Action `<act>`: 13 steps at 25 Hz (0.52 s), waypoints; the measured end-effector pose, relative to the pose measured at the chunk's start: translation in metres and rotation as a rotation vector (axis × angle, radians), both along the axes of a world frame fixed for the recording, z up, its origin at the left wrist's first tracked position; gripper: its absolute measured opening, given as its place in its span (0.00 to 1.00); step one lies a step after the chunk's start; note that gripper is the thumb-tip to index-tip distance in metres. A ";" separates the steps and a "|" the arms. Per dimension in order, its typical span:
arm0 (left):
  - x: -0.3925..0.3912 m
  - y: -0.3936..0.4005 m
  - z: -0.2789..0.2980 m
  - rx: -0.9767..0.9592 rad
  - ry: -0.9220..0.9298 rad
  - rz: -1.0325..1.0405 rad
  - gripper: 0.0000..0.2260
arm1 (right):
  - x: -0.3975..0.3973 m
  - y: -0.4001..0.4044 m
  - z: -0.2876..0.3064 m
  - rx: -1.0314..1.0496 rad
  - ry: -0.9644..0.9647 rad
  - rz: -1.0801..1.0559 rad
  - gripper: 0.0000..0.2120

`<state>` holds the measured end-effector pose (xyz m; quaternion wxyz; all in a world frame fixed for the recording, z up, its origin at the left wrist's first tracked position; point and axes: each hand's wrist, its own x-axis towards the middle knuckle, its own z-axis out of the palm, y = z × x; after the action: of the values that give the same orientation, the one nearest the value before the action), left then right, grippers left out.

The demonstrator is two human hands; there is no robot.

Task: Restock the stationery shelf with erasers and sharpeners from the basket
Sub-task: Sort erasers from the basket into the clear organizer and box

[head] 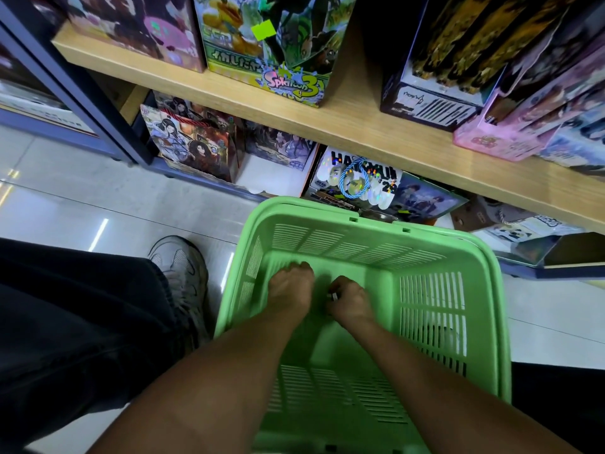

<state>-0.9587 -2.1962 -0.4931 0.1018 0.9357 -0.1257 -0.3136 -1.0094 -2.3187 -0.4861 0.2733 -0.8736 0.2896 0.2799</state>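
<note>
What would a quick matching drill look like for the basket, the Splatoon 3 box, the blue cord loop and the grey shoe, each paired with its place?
Things:
1. green basket
2. Splatoon 3 box
3. blue cord loop
4. grey shoe

Places:
A. on the wooden shelf
B. on the floor, left of the basket
C. around both hands
D. on the bag under the shelf

Pairs: 1-C, 2-A, 3-D, 4-B

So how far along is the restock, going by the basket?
Nearly done, it seems: the green slatted plastic basket shows bare floor. Both hands reach inside; the right hand pinches a small white item, the left hand curls near the bottom. Shelving those last pieces remains.
</note>
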 end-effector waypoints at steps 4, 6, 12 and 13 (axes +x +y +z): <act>0.018 -0.008 0.016 -0.536 0.482 0.854 0.06 | 0.015 -0.015 0.026 0.258 -0.077 -0.304 0.11; 0.017 -0.014 0.040 -0.736 0.645 1.015 0.04 | 0.020 -0.019 0.048 0.351 -0.136 -0.350 0.13; 0.014 -0.019 0.105 -1.004 0.877 0.950 0.06 | 0.024 -0.039 0.119 0.399 -0.228 -0.255 0.22; 0.016 -0.018 0.118 -1.023 0.885 0.917 0.07 | 0.024 -0.040 0.133 0.390 -0.245 -0.233 0.21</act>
<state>-0.9428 -2.2140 -0.3754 0.6748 0.5214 0.1938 -0.4850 -0.9854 -2.3590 -0.3535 0.5001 -0.7924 0.2935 0.1890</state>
